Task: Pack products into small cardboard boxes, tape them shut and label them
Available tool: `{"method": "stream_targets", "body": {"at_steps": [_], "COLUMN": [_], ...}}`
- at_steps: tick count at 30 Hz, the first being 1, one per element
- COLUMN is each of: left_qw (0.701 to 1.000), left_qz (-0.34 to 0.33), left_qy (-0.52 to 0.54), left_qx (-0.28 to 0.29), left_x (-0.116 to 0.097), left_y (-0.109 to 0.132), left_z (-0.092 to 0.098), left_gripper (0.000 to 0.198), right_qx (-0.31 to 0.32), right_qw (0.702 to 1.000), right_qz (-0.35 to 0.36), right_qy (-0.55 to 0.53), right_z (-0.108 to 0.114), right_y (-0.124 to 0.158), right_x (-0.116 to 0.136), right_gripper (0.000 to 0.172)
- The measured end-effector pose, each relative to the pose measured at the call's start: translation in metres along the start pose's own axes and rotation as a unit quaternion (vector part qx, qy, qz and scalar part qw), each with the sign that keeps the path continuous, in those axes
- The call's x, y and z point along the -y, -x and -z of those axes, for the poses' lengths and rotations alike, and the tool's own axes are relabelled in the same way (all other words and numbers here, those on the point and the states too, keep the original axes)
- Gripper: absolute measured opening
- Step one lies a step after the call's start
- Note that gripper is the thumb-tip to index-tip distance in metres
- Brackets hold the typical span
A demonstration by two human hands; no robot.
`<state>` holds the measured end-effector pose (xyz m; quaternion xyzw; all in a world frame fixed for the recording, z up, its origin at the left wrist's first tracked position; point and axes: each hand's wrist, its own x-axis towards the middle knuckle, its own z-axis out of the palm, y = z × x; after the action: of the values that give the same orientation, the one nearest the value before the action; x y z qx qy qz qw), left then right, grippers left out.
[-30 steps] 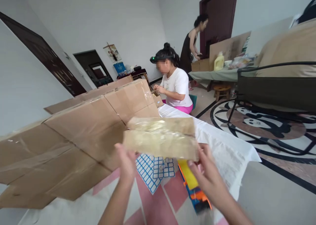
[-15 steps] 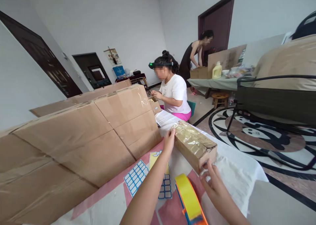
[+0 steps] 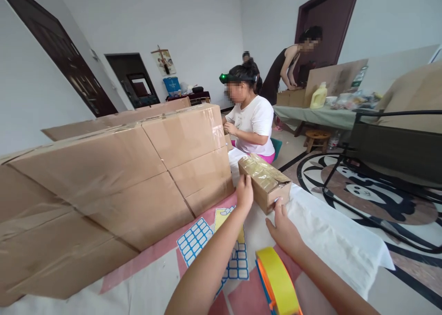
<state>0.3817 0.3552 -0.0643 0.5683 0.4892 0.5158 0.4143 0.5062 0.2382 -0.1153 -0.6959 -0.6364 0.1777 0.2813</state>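
A long cardboard box [image 3: 279,193] with shiny clear tape over its top lies on the cloth-covered table in front of me. My left hand [image 3: 244,194] is closed against the box's left side, its fingertips partly hidden. At the near end, my right hand [image 3: 286,228] touches the cardboard with outstretched fingers, thumb held apart. A small pale label shows by those fingertips. Closer to me stands a yellow tape roll [image 3: 278,278] in an orange and blue dispenser. Sheets of blue-bordered labels [image 3: 195,241] lie beneath and beside my left forearm.
Large taped cartons [image 3: 113,186] form a wall along the left. Across the table sits a person in a white shirt [image 3: 253,121], hands at a small box. Another person bends over a back table [image 3: 324,113]. A dark folding chair [image 3: 397,144] stands at right.
The box has slid away from me, farther from the tape dispenser, with both hands following it. The camera view has shifted slightly. My right fingers have straightened at the box's near end.
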Motion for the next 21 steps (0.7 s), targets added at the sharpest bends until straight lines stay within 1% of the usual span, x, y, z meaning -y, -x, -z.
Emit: {"method": "stream_targets", "body": {"at_steps": [2,3,5,7,9,11,12,13,16,17,18,19,20,21], "left_qw": [1.0,0.999,0.997,0.994,0.992,0.991,0.991,0.989,0.97,0.955,0.936,0.915,0.89,0.858], "left_qz": [-0.007,-0.009,-0.012,-0.013,-0.013,-0.016,0.001,0.021,0.081,0.087,0.09,0.099,0.106,0.113], "left_qy": [0.002,0.003,0.005,-0.003,-0.037,-0.092,-0.113,-0.138,-0.204,-0.221,-0.25,-0.289,-0.333,-0.38], "left_qx": [0.025,0.044,0.082,0.104,0.116,0.091,0.069,0.04,-0.11,-0.178,-0.229,-0.263,-0.294,-0.326], "left_x": [-0.003,-0.004,-0.009,-0.013,-0.014,-0.008,-0.003,0.003,0.02,0.022,0.021,0.017,0.01,0.002], "left_y": [0.034,0.053,0.092,0.13,0.167,0.203,0.221,0.238,0.286,0.301,0.314,0.326,0.335,0.34], "left_z": [0.003,0.008,0.027,0.059,0.103,0.156,0.186,0.218,0.324,0.362,0.399,0.436,0.471,0.504], "left_gripper": [0.056,0.056,0.053,0.044,0.029,0.029,0.031,0.035,0.045,0.049,0.054,0.059,0.058,0.056], "right_qx": [0.001,-0.001,-0.013,-0.021,-0.01,0.015,0.027,0.037,0.065,0.072,0.076,0.08,0.079,0.07], "right_qw": [1.0,1.0,0.999,0.999,0.997,0.994,0.993,0.992,0.99,0.989,0.988,0.987,0.986,0.988], "right_qz": [-0.013,-0.018,-0.024,-0.023,-0.019,-0.015,-0.012,-0.009,0.01,0.022,0.034,0.046,0.062,0.094], "right_qy": [0.017,0.019,0.023,0.043,0.079,0.107,0.114,0.117,0.128,0.131,0.133,0.134,0.13,0.101], "right_z": [0.0,-0.001,-0.003,-0.006,-0.008,-0.007,-0.005,-0.001,0.019,0.027,0.035,0.042,0.048,0.052], "right_y": [-0.007,-0.012,-0.023,-0.038,-0.056,-0.073,-0.08,-0.084,-0.084,-0.08,-0.074,-0.068,-0.062,-0.057], "right_x": [0.008,0.012,0.019,0.025,0.03,0.035,0.038,0.041,0.049,0.051,0.051,0.049,0.045,0.04], "right_gripper": [0.082,0.082,0.082,0.081,0.081,0.08,0.076,0.068,0.031,0.026,0.026,0.027,0.028,0.028]}}
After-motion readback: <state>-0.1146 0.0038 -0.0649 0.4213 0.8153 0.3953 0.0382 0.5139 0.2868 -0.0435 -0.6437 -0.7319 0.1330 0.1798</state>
